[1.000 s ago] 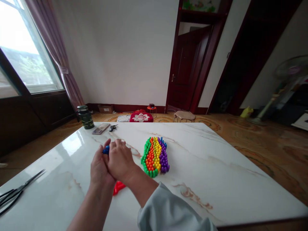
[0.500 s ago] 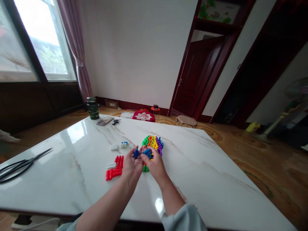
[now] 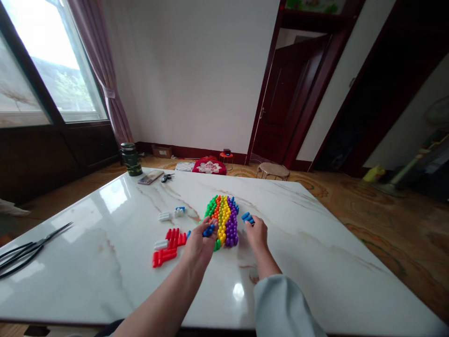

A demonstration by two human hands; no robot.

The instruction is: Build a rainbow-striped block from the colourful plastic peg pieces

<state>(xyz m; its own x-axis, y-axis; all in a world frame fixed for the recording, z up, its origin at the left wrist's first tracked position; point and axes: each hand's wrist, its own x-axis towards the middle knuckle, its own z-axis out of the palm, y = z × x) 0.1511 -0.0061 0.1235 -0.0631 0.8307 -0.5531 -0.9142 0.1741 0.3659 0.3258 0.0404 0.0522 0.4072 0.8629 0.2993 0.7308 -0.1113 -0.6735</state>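
My left hand (image 3: 201, 238), palm up with fingers curled, holds a few small blue bullet-shaped plastic blocks (image 3: 209, 230). It hovers over the left edge of a colourful sheet of the same kind of blocks (image 3: 222, 220), with green, orange, yellow, purple and blue stripes. To the right of that sheet, my right hand (image 3: 258, 232) pinches a short joined row of blue blocks (image 3: 247, 218) between thumb and fingers. Red blocks (image 3: 164, 256) lie left of my left hand, together with a white row (image 3: 162, 244). Part of the sheet is hidden behind my left hand.
The marble-patterned table (image 3: 301, 271) carries large black-handled scissors (image 3: 35, 248) at the left. White blocks (image 3: 164, 216) and a blue-and-white pair (image 3: 179, 211) lie farther back. A camouflage flask (image 3: 131, 160), a phone (image 3: 150, 177) and keys (image 3: 167, 177) are at the far edge.
My hands, close together before, have moved apart. The right one has gone right with its blue row, uncovering the purple and yellow stripes. The left one stays over the sheet's left side.
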